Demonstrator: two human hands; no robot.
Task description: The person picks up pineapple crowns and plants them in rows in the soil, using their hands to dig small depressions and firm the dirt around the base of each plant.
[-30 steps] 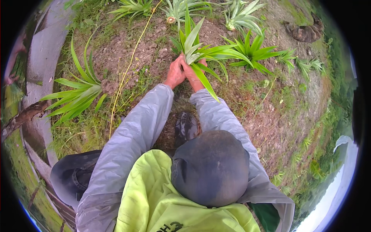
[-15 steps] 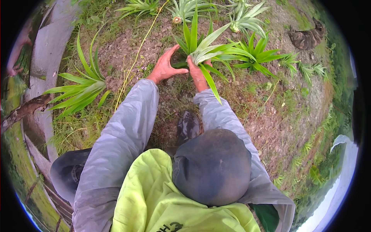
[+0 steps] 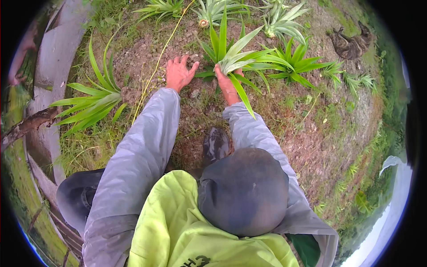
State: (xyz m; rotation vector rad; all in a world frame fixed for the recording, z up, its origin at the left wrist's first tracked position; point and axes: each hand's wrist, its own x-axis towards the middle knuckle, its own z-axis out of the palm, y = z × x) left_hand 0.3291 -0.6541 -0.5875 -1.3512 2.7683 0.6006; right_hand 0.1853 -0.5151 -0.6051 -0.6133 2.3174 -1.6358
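My right hand (image 3: 227,87) is closed around the lower leaves of a young pineapple plant (image 3: 231,58), which stands upright in the soil with its long green leaves fanning out. The thumb lies against the pale leaf bases, and leaves hide the other fingers. To the left of this plant, my left hand (image 3: 179,74) is held low over the bare soil with its fingers spread and nothing in it. Close by on the right grows another pineapple plant (image 3: 293,64). A further pineapple plant (image 3: 100,100) leans leftward on the left side.
A yellow string (image 3: 156,66) runs along the ground left of my hands. Loose pineapple slips (image 3: 280,22) lie at the far side. A dark brindled animal, seemingly a dog (image 3: 351,44), lies far right. A grey slab strip (image 3: 53,66) borders the left, near a stick (image 3: 29,129).
My left hand has drawn away from the pineapple plant to the left and spread its fingers. My right hand keeps its hold. The animal at far right has shifted its pose.
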